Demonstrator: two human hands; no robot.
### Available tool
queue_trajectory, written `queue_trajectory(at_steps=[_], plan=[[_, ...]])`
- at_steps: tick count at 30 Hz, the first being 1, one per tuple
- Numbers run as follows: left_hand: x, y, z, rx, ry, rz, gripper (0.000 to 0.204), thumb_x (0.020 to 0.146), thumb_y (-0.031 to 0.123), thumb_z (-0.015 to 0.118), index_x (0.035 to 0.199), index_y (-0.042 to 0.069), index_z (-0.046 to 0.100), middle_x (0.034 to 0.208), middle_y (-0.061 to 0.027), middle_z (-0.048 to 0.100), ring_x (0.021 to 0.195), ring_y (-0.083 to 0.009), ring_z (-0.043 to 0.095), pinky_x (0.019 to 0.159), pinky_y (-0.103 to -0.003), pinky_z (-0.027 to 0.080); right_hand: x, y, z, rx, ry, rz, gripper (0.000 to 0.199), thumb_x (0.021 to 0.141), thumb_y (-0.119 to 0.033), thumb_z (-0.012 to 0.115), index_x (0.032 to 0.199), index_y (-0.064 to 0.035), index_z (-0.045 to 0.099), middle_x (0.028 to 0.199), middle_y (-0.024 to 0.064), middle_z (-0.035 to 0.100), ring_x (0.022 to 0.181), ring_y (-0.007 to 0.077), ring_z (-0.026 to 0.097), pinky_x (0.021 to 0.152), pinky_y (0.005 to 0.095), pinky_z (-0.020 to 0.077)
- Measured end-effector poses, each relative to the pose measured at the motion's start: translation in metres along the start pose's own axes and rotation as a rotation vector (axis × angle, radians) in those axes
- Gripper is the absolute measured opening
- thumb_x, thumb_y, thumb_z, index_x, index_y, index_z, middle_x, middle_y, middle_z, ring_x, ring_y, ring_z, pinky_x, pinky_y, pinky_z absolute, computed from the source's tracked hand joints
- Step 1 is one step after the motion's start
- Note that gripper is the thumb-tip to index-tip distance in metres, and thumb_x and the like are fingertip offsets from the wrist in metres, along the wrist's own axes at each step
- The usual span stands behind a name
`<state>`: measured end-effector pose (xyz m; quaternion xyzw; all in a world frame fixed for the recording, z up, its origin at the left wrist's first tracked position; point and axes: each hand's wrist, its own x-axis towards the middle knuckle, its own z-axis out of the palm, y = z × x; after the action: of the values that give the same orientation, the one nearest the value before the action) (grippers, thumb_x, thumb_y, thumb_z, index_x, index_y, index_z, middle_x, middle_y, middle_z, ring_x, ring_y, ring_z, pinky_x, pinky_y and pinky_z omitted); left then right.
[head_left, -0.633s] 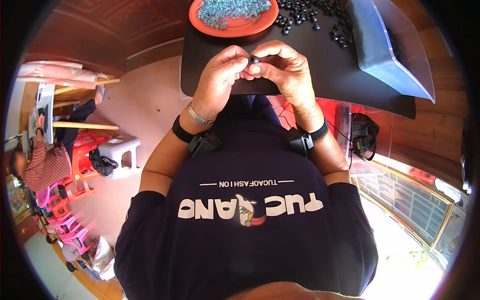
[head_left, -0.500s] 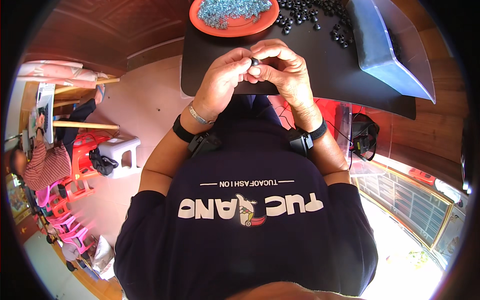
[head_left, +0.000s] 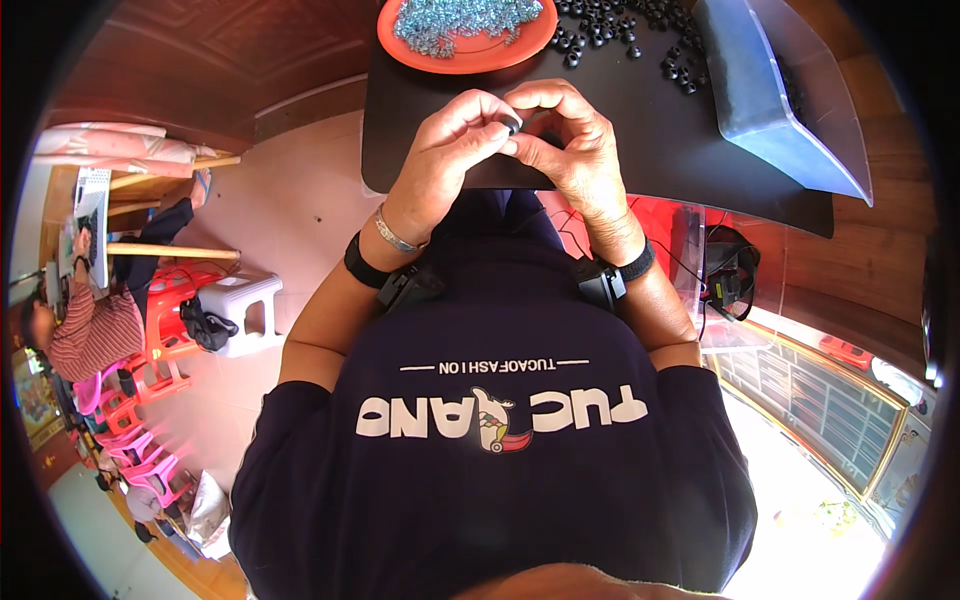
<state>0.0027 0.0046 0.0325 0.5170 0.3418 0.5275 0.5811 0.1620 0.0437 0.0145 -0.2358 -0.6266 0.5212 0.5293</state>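
My left thumb and forefinger (head_left: 497, 128) and my right fingertips (head_left: 520, 150) pinch narrowly around one small dark ring-like piece (head_left: 512, 124), which sits right between them, too small for me to tell its long axis or which way it points. My left hand (head_left: 445, 150) comes up from seven o'clock and my right hand (head_left: 575, 150) from five o'clock, knuckles up, over the black tabletop (head_left: 640, 140). At twelve o'clock lies the orange plate (head_left: 465, 60) of pale blue bits, at one o'clock the loose black rings (head_left: 620, 25), at two o'clock a clear bag (head_left: 780, 110).
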Motion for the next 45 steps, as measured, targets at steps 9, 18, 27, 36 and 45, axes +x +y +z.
queue_trajectory(at_steps=[9,18,27,36,45], plan=[[0.001,0.003,-0.003,0.097,-0.066,-0.006,0.02,0.092,0.018,0.051,0.1,-0.001,0.056,0.094,-0.0013,0.055,0.087,-0.0081,0.048,0.081,-0.024,0.038,0.001,-0.009,0.001,-0.155,0.001,-0.112,0.028,0.069,0.001,0.077,0.093,-0.0069,0.065,0.095,0.0025,0.061,0.079,0.0104,0.059,0.063,0.0222,0.0492],[0.004,-0.012,-0.008,-0.255,0.018,-0.156,0.021,0.09,0.021,0.05,0.097,0.002,0.057,0.089,-0.0023,0.057,0.083,-0.0114,0.055,0.078,-0.026,0.043,0.004,-0.005,-0.001,-0.478,-0.001,-0.298,0.027,0.067,-0.002,0.077,0.092,-0.0066,0.068,0.09,0.0072,0.065,0.083,0.0203,0.063,0.072,0.03,0.0527],[0.006,-0.018,-0.012,-0.49,-0.032,-0.173,0.021,0.092,0.017,0.045,0.099,0.001,0.057,0.094,-0.0047,0.057,0.086,-0.0125,0.055,0.08,-0.028,0.044,0.004,-0.009,0.003,-0.495,0.033,-0.275,0.029,0.065,-0.006,0.079,0.091,-0.0076,0.066,0.087,0.0059,0.065,0.083,0.0223,0.063,0.073,0.0324,0.0521],[0.005,-0.02,-0.013,-0.529,-0.035,-0.169,0.021,0.092,0.016,0.045,0.101,0.0,0.056,0.097,-0.0068,0.058,0.087,-0.0139,0.056,0.081,-0.031,0.045,0.009,-0.004,0.001,-0.585,-0.016,-0.32,0.029,0.064,-0.006,0.078,0.091,-0.0075,0.066,0.09,0.0077,0.065,0.087,0.024,0.064,0.074,0.0334,0.0524],[0.007,-0.028,-0.023,-0.64,-0.088,-0.122,0.021,0.093,0.016,0.047,0.103,0.0,0.056,0.099,-0.0082,0.058,0.089,-0.0167,0.057,0.082,-0.033,0.046,0.014,-0.018,0.007,-0.573,-0.062,-0.221,0.03,0.065,-0.005,0.077,0.093,-0.0081,0.068,0.093,0.0068,0.065,0.086,0.0219,0.064,0.074,0.0318,0.0525]])
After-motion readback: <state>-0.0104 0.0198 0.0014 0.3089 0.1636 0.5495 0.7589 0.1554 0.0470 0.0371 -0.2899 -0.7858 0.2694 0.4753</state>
